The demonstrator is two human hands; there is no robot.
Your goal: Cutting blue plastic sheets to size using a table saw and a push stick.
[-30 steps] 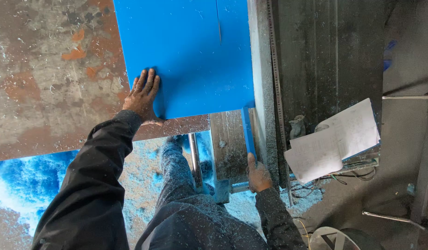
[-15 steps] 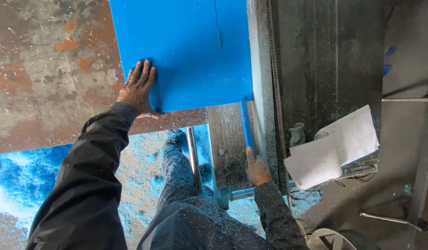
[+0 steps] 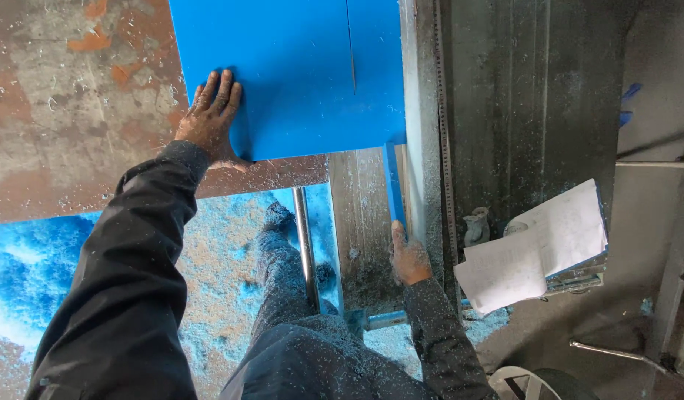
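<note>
My left hand (image 3: 212, 115) lies flat, fingers released, on the blue plastic sheet (image 3: 297, 74); my right hand (image 3: 410, 258) pinches the narrow blue offcut strip (image 3: 392, 185).

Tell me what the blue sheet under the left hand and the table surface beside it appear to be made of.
The blue sheet looks like rigid plastic: uniform colour, smooth matte face, clean straight edges, with blue shavings piled on the floor below. It could be a foam board; the pictures do not settle it. The table surface looks like bare steel, worn grey with orange rust patches and a dusting of chips. The left hand lies flat on the sheet's corner.
</note>
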